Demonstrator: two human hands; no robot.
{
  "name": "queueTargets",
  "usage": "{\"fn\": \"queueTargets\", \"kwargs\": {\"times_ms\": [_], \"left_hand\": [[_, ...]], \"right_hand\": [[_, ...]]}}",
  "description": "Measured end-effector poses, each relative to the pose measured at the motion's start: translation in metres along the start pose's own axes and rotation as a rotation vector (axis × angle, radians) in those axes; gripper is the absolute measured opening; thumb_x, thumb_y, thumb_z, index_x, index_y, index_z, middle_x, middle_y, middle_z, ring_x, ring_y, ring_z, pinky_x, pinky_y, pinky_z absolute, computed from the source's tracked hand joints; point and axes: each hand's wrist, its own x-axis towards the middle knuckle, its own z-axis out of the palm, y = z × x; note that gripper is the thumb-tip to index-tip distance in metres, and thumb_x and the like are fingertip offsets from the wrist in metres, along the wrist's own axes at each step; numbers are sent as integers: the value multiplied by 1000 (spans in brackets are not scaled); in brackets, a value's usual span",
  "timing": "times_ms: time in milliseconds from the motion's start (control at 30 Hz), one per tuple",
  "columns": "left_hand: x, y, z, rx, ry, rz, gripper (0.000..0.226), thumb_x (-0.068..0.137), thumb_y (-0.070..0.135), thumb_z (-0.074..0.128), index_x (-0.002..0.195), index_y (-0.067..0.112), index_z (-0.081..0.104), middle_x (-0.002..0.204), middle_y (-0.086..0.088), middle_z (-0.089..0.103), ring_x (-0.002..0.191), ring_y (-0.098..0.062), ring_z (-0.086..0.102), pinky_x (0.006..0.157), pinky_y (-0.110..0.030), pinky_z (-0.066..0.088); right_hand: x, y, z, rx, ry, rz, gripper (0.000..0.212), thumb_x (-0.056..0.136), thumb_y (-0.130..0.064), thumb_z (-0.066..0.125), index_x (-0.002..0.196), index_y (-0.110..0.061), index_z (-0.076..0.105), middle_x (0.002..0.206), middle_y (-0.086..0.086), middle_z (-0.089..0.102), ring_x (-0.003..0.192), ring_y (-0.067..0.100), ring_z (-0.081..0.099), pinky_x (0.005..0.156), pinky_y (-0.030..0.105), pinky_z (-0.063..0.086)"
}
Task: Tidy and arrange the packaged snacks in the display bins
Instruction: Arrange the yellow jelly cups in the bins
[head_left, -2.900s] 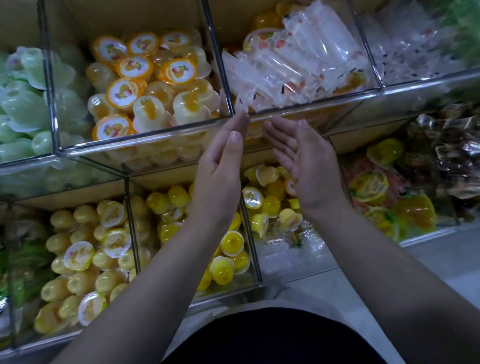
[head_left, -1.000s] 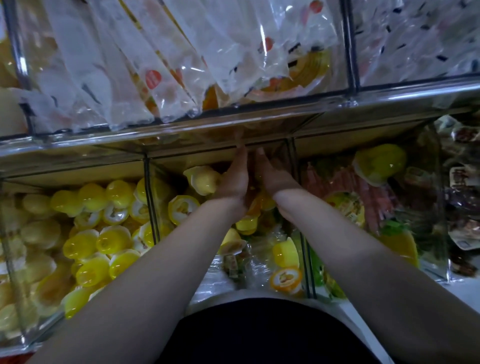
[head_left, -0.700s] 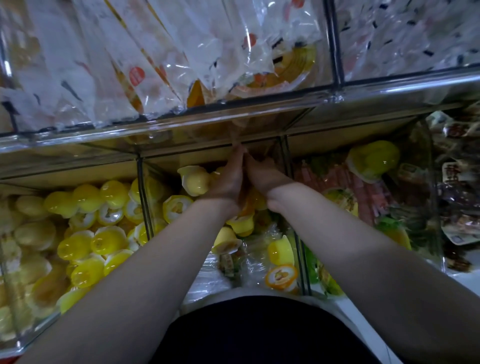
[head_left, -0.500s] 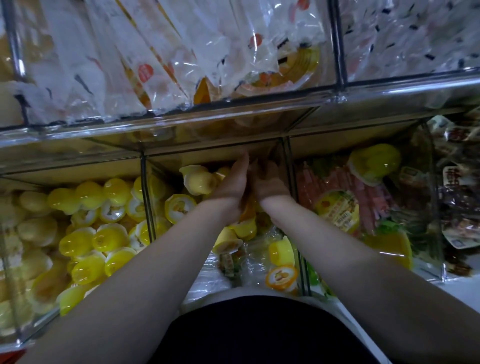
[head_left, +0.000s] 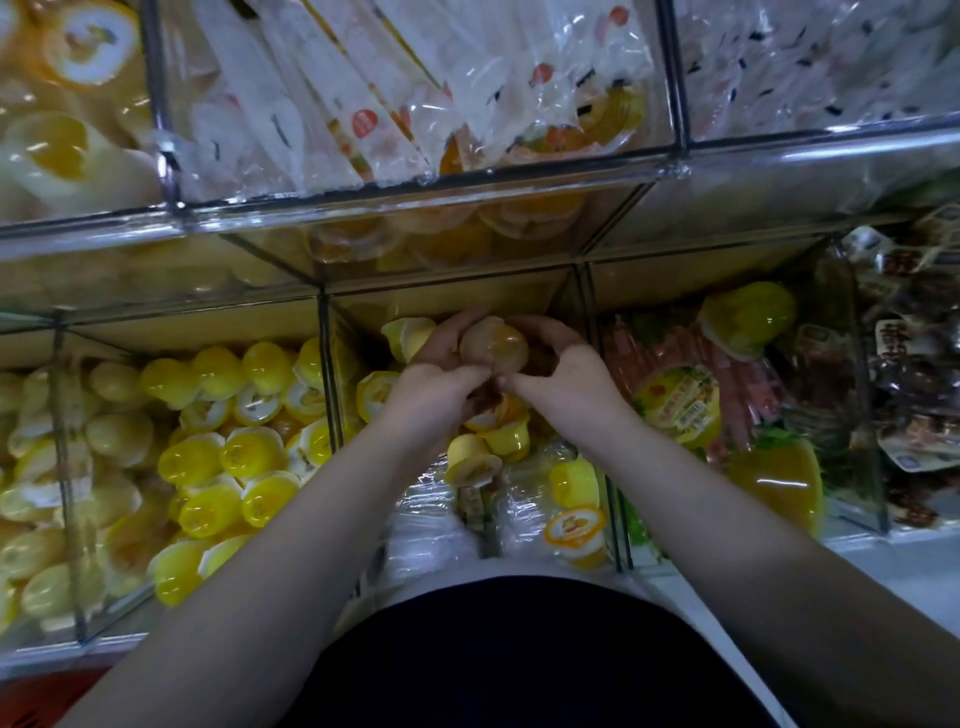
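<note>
Jelly cup (head_left: 493, 347), first entry: where is it? (A)

In the middle lower bin (head_left: 326, 374), at the far end, raised above the other cups. Pale shell with an orange centre. No label side shows. (B)

Hands? (A)

Left hand (head_left: 441, 376) and right hand (head_left: 569, 376) are curled round it from either side. The thumb tips meet on the near side, under the cup. (B)

Any legible writing? (A)

None that I can read. In the same bin, at the near end, a lidded cup (head_left: 574, 527) faces up with a white and orange lid and a fruit picture; its text is too small. In the bin to the right, a yellow-labelled tub (head_left: 680, 400) has red characters and a barcode, both blurred. On the upper tier, the clear packets (head_left: 311, 114) carry a red round mark (head_left: 365, 122) whose print I cannot make out. The brown wrapped snacks (head_left: 914, 364) at far right have printed labels, also unreadable. (B)

Other stock? (A)

The left lower bin is heaped with yellow cups (head_left: 208, 447). Crinkled clear film (head_left: 431, 514) lies at the near end of the middle bin. The upper left bin holds pale cups (head_left: 52, 150) with orange centres. (B)

Surface and room? (A)

Clear-walled bins in two tiers, with a shiny rail (head_left: 519, 195) along the front of the upper tier. There is a pale ledge (head_left: 883, 564) at near right and a red patch of floor (head_left: 31, 701) at near left. The light is dim. (B)
</note>
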Motion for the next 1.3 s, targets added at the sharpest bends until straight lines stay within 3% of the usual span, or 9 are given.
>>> {"fn": "queueTargets", "kwargs": {"times_ms": [133,300,367,500,667,800,867,1167,1300], "left_hand": [[-15,14,-12,150,-16,46,27,95,14,59,112,35,60,91,-5,71,74,-17,66,64,-30,55],[-34,31,-16,254,-32,130,9,97,19,56,96,25,63,53,14,60,53,1,53,57,-22,46],[-43,36,-19,265,-37,200,13,97,15,56,99,25,64,64,17,66,56,5,57,57,-18,45],[-59,47,-32,410,-10,340,21,92,12,63,106,29,64,88,14,70,71,8,60,62,-9,43],[-73,62,-58,515,42,459,28,86,22,71,101,45,64,107,4,70,96,-6,64,86,-27,52],[-92,84,-74,586,40,534,23,86,16,70,105,30,66,100,16,67,87,11,61,76,-6,43],[-100,94,-82,553,12,534,23,87,15,70,104,30,66,94,21,69,86,12,63,73,-5,45],[-122,134,-125,488,-10,665,26,84,19,73,109,27,68,101,7,74,98,-8,69,86,-31,56],[-128,147,-144,539,40,725,26,79,30,71,102,41,66,103,10,72,101,-9,68,91,-41,55]], "right_hand": [[-14,-17,-7,-14,23,-68,47,77,-25,80,121,-20,63,122,3,61,113,12,57,97,26,46],[-36,-42,-5,213,-19,-67,27,83,-24,75,108,-22,67,109,3,71,101,14,67,93,39,54],[-41,-49,-2,299,-38,-99,23,84,-11,73,106,-18,67,104,4,73,96,12,68,89,35,56],[-51,-65,8,349,-36,-129,44,80,6,72,121,-5,60,112,6,70,103,12,67,88,26,55],[-66,-90,24,333,-8,-174,50,74,9,75,117,-11,59,106,1,69,95,7,68,82,20,55],[-80,-112,34,300,19,-218,43,71,1,80,106,-18,63,99,-5,71,89,2,69,76,17,54],[-85,-124,38,275,26,-247,43,70,-3,82,105,-20,65,98,-6,71,89,2,68,78,18,55],[-94,-171,69,288,38,-367,39,70,-4,82,103,-20,68,96,-3,75,94,9,70,81,24,56],[-93,-187,87,261,39,-397,40,73,-4,80,108,-18,68,101,-1,74,98,10,70,87,29,55]]}}
